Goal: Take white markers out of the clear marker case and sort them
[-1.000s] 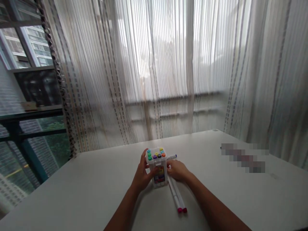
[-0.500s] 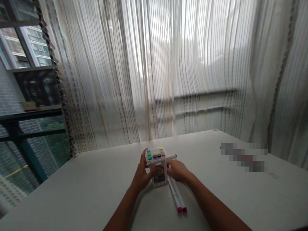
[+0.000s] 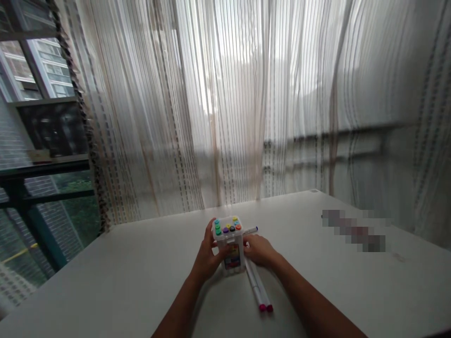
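Sheer striped curtain (image 3: 246,94) hangs behind a smooth white surface (image 3: 123,272). At its middle stands a boxy clear-plastic marker tub (image 3: 230,249), round coloured caps up. Two slim white markers (image 3: 259,293) lie just beside it. The left hand (image 3: 206,258) and right hand (image 3: 259,250) clasp its sides, fingers curled against it.

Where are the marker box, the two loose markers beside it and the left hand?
marker box (image 3: 232,257), head view, on its front label.
two loose markers (image 3: 256,292), head view, on a white barrel.
left hand (image 3: 205,262), head view, on the back of the hand.
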`<state>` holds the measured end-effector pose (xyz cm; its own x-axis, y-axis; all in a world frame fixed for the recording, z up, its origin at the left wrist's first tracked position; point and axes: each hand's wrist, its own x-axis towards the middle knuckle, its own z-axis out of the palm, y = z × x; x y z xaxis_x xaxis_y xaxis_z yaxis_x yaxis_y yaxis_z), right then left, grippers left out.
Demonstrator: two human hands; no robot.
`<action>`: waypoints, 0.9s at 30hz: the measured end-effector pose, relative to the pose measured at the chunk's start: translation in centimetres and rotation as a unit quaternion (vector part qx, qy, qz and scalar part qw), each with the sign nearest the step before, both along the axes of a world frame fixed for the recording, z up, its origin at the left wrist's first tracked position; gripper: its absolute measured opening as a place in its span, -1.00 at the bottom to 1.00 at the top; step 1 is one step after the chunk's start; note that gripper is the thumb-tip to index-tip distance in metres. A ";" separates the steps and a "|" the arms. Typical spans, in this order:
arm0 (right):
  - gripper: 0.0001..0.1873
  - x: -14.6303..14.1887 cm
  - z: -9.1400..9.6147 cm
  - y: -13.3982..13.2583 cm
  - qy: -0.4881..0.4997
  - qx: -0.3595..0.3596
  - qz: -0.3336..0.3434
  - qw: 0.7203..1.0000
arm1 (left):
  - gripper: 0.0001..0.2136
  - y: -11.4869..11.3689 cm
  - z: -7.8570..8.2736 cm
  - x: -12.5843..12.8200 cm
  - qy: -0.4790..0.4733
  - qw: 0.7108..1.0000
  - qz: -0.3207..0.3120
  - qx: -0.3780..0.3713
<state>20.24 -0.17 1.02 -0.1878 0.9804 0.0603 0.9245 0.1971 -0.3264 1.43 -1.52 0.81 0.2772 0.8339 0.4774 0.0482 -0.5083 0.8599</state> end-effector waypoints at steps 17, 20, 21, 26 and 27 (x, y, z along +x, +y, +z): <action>-0.74 0.0 0.1 -0.1 -0.001 -0.001 0.005 1.000 | -0.24 0.1 -0.2 -0.1 0.006 1.000 -0.007 0.003; -0.74 0.0 0.0 0.0 -0.001 0.000 0.006 1.000 | -0.24 0.1 -0.2 0.0 0.001 1.000 -0.006 0.001; -0.74 0.0 0.0 0.1 0.000 0.000 0.007 1.000 | -0.24 0.1 -0.2 0.0 0.000 1.000 -0.007 0.000; -0.73 0.0 -0.1 0.1 0.001 0.002 0.007 1.000 | -0.24 0.0 -0.1 0.0 0.005 1.000 -0.002 -0.002; -0.73 0.0 0.0 0.0 0.001 0.001 0.006 1.000 | -0.24 0.0 -0.1 0.0 0.002 1.000 -0.004 -0.001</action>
